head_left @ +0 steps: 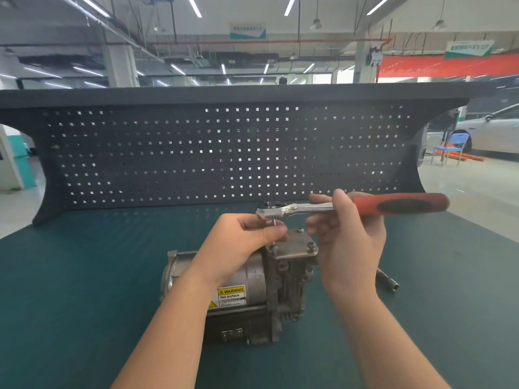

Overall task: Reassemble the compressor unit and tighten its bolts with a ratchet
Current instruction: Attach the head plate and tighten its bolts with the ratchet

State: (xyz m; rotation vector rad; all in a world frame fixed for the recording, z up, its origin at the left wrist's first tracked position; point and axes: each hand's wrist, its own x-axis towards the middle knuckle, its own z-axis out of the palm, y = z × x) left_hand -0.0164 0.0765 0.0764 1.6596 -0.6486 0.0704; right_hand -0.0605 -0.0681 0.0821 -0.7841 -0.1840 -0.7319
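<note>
Compressor unit (247, 290) lies on its side on the green bench mat (84, 290), center-front, w/ a yellow "WARNING Hot surface" label (231, 296) facing up. Left hand (247, 234) sits over its top plate (295, 244), thumb & fingers pinched round the thin bit/extension (273, 222) that drops from the ratchet (351, 206) head toward a bolt (274, 248) at the plate's near-left corner. Right hand (345, 228) grips the ratchet's steel shank just ahead of the red/black handle, fingers curled round it; tool is held roughly level, handle pointing right. More bolts show at the plate's other corners. A loose socket/extension (389, 279) lies on the mat just right of the unit, behind the right wrist. Dark pegboard (224, 153) stands along the bench's back edge; workshop floor, blue chair (446, 153) & a white car (494, 130) far right.
</note>
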